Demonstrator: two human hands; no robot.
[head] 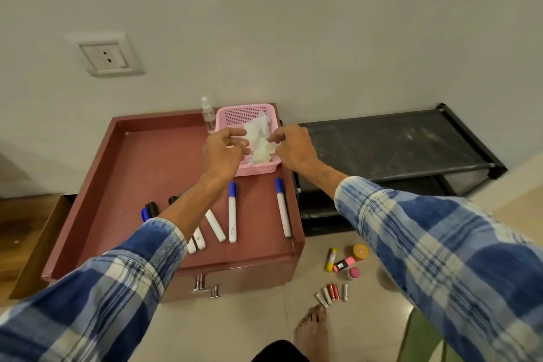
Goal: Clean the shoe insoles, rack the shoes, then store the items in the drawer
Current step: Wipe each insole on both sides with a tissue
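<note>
Item: markers [232, 211], laid loose on the cabinet top [152, 161]; judged light, stiff, liable to roll, best taken at mid-barrel. Item: left hand [224, 151], held over the near-left rim of the pink basket [244, 114], fingers loosely clawed, nothing seen gripped. Item: crumpled white wipes [260, 150], kept in the basket at the cabinet's back right; judged soft, very light. Item: right hand [293, 145], fingertips curled at the wipes; a pinch cannot be confirmed

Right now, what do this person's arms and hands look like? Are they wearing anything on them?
Both arms wear a blue-and-white plaid shirt; the left sleeve and right sleeve end partway along the forearms. The left hand and right hand are bare: no gloves, watch or rings show.
</note>
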